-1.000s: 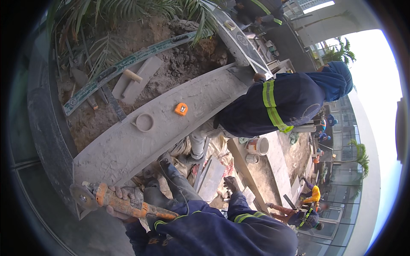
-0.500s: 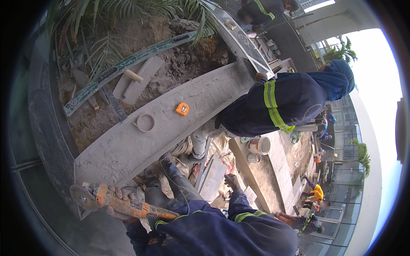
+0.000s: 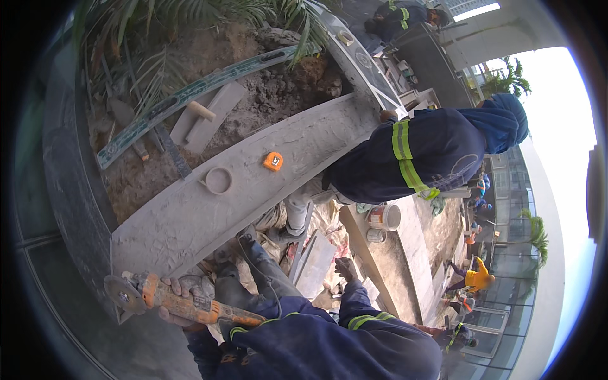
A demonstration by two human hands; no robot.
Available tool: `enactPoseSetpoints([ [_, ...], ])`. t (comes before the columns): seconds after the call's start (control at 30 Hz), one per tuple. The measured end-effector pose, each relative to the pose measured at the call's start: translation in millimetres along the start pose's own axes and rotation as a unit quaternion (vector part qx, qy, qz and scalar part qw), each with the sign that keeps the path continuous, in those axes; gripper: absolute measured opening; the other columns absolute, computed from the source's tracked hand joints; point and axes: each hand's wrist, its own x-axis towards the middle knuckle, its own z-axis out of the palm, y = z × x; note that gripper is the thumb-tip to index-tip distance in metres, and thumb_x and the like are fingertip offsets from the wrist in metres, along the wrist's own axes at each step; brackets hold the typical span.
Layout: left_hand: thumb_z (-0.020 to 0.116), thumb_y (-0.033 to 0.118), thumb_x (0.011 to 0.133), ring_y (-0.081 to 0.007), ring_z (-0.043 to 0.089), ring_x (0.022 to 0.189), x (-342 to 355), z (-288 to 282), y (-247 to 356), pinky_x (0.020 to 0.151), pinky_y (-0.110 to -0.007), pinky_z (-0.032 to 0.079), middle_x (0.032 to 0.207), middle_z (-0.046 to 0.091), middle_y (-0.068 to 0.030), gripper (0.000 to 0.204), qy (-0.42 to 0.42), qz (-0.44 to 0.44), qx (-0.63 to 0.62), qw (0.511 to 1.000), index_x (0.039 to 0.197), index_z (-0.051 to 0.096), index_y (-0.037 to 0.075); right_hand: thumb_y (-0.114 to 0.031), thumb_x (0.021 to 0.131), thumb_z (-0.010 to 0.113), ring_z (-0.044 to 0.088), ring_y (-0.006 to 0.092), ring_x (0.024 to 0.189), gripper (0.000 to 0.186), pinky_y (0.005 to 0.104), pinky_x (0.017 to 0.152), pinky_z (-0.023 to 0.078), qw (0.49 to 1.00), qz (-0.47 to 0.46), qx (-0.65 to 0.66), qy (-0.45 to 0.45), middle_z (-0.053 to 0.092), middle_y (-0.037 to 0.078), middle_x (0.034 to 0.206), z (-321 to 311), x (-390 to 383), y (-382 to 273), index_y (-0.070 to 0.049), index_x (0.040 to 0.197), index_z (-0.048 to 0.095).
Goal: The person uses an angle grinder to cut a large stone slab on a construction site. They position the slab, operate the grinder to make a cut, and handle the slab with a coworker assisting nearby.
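My left hand is closed round an orange, dust-coated angle grinder, whose cutting disc is beside the near end of a long grey ledge coated in rough mortar. My right hand is raised beside loose tiles, empty, with its fingers apart and slightly curled. On the ledge lie an orange tape measure and a round dusty ring. Over the planter soil rest a long green level and a wooden-handled tool on grey slabs.
A co-worker in navy with reflective bands leans over the ledge. Another bends at the top, others, one in yellow, work farther right. Buckets, boards, palm fronds, a dark curved border and glass panels surround the area.
The co-worker at the top has bent over farther, and the distant workers have shifted, the yellow one's arm now raised. My hands and the grinder have barely moved.
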Motion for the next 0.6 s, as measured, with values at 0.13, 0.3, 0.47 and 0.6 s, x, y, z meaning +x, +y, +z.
enactPoseSetpoints([
  [0.13, 0.067, 0.039, 0.089, -0.0250, 0.058, 0.099, 0.4, -1.9, 2.3, 0.089, -0.046, 0.055, 0.106, 0.049, -0.0122, 0.064, 0.001, 0.000, 0.011, 1.000, 0.132, 0.036, 0.002, -0.047, 0.089, 0.071, 0.066, 0.0149, 0.062, 0.045, 0.0278, 0.048, 0.047, 1.000, 0.025, 0.018, 0.006, 0.066, 0.004, 0.079, 0.8, -12.0, -2.3, -0.004, 0.104, 0.063],
  [0.3, 0.067, 0.039, 0.090, -0.0253, 0.058, 0.099, -1.7, -3.7, 1.3, 0.088, -0.046, 0.055, 0.107, 0.049, -0.0121, 0.064, 0.002, 0.006, -0.005, 1.000, 0.133, 0.036, 0.002, -0.046, 0.090, 0.071, 0.066, 0.0150, 0.063, 0.044, 0.0284, 0.049, 0.048, 0.999, 0.043, 0.001, -0.013, 0.066, 0.004, 0.079, -3.3, -13.5, -14.2, -0.005, 0.103, 0.063],
  [0.47, 0.067, 0.038, 0.090, -0.0258, 0.058, 0.100, -3.8, -4.9, 0.1, 0.089, -0.048, 0.055, 0.107, 0.049, -0.0121, 0.064, 0.006, 0.011, -0.011, 1.000, 0.132, 0.035, 0.002, -0.046, 0.090, 0.070, 0.066, 0.0152, 0.063, 0.043, 0.0286, 0.050, 0.048, 0.999, 0.035, -0.003, -0.029, 0.066, 0.004, 0.080, -3.0, -17.3, -21.7, -0.005, 0.103, 0.063],
  [0.6, 0.067, 0.038, 0.090, -0.0260, 0.058, 0.101, -5.0, -4.3, -0.5, 0.090, -0.048, 0.054, 0.107, 0.049, -0.0120, 0.063, 0.011, 0.011, -0.009, 1.000, 0.132, 0.035, 0.002, -0.046, 0.090, 0.070, 0.065, 0.0149, 0.063, 0.043, 0.0285, 0.050, 0.048, 0.999, 0.034, -0.013, -0.026, 0.066, 0.004, 0.079, -2.3, -16.5, -22.1, -0.006, 0.103, 0.063],
])
